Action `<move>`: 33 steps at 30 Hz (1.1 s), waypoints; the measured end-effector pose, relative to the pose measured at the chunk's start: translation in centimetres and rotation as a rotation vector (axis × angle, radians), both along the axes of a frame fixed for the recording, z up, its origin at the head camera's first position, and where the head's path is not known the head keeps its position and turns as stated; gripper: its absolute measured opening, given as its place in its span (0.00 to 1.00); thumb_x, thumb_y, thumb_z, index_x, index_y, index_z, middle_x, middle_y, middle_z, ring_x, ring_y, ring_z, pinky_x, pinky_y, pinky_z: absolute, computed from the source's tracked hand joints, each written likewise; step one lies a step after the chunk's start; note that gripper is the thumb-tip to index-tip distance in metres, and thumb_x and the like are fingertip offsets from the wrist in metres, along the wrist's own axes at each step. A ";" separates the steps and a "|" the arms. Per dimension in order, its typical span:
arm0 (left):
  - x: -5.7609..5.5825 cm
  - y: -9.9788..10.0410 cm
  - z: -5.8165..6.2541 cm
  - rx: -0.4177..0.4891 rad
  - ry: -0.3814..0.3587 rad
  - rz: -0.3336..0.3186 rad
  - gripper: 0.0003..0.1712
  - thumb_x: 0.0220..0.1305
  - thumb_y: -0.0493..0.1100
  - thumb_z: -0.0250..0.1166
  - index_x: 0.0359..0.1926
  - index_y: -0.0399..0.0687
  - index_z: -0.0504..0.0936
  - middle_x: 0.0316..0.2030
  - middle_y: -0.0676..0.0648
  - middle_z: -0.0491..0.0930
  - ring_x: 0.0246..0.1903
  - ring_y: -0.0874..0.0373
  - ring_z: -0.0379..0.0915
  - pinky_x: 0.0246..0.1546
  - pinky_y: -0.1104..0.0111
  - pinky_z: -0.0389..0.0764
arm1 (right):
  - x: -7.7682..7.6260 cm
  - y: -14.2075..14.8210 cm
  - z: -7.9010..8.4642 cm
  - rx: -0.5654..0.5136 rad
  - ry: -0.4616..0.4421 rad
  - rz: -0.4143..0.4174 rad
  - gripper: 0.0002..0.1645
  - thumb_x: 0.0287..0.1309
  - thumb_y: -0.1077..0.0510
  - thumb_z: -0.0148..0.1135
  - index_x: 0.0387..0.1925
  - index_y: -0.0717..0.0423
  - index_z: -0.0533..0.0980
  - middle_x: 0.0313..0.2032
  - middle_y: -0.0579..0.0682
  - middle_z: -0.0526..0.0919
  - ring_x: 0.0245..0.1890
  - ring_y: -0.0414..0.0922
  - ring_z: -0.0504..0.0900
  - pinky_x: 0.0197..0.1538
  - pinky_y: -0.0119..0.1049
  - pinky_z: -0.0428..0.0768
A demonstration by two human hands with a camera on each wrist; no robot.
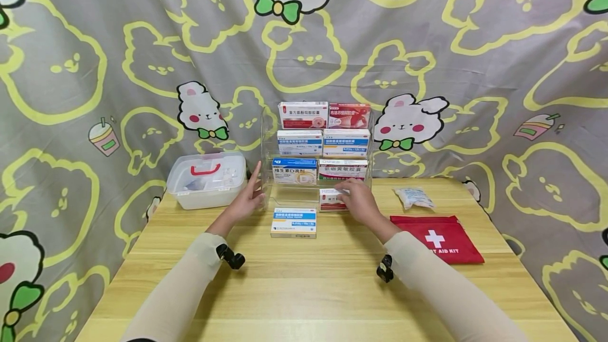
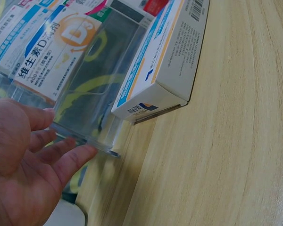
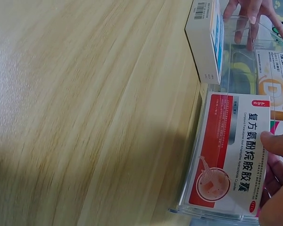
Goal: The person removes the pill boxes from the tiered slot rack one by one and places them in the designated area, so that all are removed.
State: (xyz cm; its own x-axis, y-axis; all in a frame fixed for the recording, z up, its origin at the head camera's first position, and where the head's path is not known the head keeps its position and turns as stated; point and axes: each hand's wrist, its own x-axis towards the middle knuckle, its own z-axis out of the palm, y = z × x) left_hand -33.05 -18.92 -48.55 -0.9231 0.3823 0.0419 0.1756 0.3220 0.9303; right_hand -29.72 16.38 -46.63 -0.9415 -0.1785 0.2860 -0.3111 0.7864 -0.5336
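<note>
A clear tiered display rack (image 1: 291, 194) stands on the table with medicine boxes in its tiers. My right hand (image 1: 363, 202) pinches a red-and-white medicine box (image 3: 226, 155) at the right of the lowest tier, thumb at the edge of its printed face. Against the rack's left side rests my left hand (image 1: 246, 200), fingers extended and apart. On the tabletop before the lowest tier, a blue-and-white medicine box (image 1: 293, 222) stands upright. Above, a vitamin D drops box (image 1: 294, 171) sits beside a white-and-maroon box (image 1: 343, 169).
Left of the rack is a translucent lidded container (image 1: 206, 186) with a red handle. To the right lie a small white packet (image 1: 414, 198) and a red first aid pouch (image 1: 439, 239). A patterned curtain (image 1: 418, 20) hangs close behind the table (image 1: 304, 289).
</note>
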 end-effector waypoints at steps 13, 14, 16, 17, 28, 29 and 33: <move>0.0 0.0 -0.1 0.003 0.011 0.001 0.58 0.78 0.28 0.48 0.77 0.94 0.28 0.81 0.31 0.41 0.75 0.27 0.49 0.59 0.39 0.76 | -0.1 -0.1 0.0 -0.041 -0.050 0.011 0.15 0.65 0.60 0.70 0.53 0.56 0.86 0.53 0.55 0.84 0.57 0.56 0.79 0.61 0.54 0.78; 0.0 0.0 -0.1 0.004 0.010 0.002 0.58 0.78 0.28 0.48 0.77 0.93 0.28 0.81 0.31 0.41 0.75 0.27 0.49 0.59 0.39 0.76 | -0.1 -0.1 0.0 -0.040 -0.051 0.013 0.15 0.65 0.60 0.70 0.53 0.56 0.86 0.53 0.55 0.84 0.57 0.56 0.79 0.61 0.53 0.78; 0.0 0.1 0.0 0.002 0.012 0.003 0.58 0.78 0.28 0.49 0.77 0.92 0.28 0.80 0.31 0.41 0.75 0.27 0.49 0.58 0.40 0.76 | -0.1 -0.1 0.1 -0.039 -0.052 0.017 0.15 0.65 0.61 0.70 0.52 0.56 0.86 0.52 0.55 0.84 0.56 0.56 0.79 0.61 0.54 0.78; 0.0 0.1 0.0 0.002 0.014 0.003 0.58 0.78 0.27 0.49 0.78 0.91 0.28 0.80 0.30 0.42 0.75 0.27 0.50 0.58 0.40 0.76 | 0.0 -0.1 0.1 -0.039 -0.054 0.017 0.15 0.65 0.61 0.70 0.52 0.56 0.86 0.52 0.55 0.84 0.57 0.56 0.79 0.61 0.53 0.78; 0.3 0.1 0.1 -0.007 0.031 0.010 0.58 0.77 0.26 0.48 0.79 0.87 0.27 0.79 0.28 0.43 0.74 0.26 0.52 0.56 0.42 0.80 | -0.1 -0.2 1.1 -0.020 -0.027 0.043 0.14 0.66 0.62 0.68 0.53 0.57 0.85 0.57 0.57 0.83 0.65 0.58 0.74 0.69 0.57 0.71; 0.3 0.1 0.1 -0.009 0.031 0.014 0.58 0.77 0.26 0.49 0.79 0.87 0.27 0.79 0.28 0.44 0.74 0.27 0.53 0.56 0.42 0.80 | -0.1 -0.3 1.3 -0.021 -0.025 0.043 0.14 0.66 0.62 0.68 0.53 0.57 0.86 0.58 0.57 0.83 0.65 0.58 0.74 0.69 0.57 0.71; 0.5 0.1 0.3 -0.027 0.029 0.021 0.58 0.78 0.27 0.48 0.78 0.89 0.27 0.80 0.29 0.44 0.74 0.27 0.52 0.56 0.42 0.79 | 0.0 -0.3 1.9 -0.025 -0.017 0.048 0.14 0.67 0.62 0.68 0.52 0.57 0.86 0.58 0.58 0.82 0.64 0.59 0.75 0.67 0.57 0.73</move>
State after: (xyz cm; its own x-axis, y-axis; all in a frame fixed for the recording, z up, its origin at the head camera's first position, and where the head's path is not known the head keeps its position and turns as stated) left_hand -32.58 -18.78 -48.30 -0.9293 0.3645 0.0588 0.1956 0.3510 0.9157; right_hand -29.70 16.11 -44.76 -0.9370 -0.2161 0.2746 -0.3383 0.7573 -0.5586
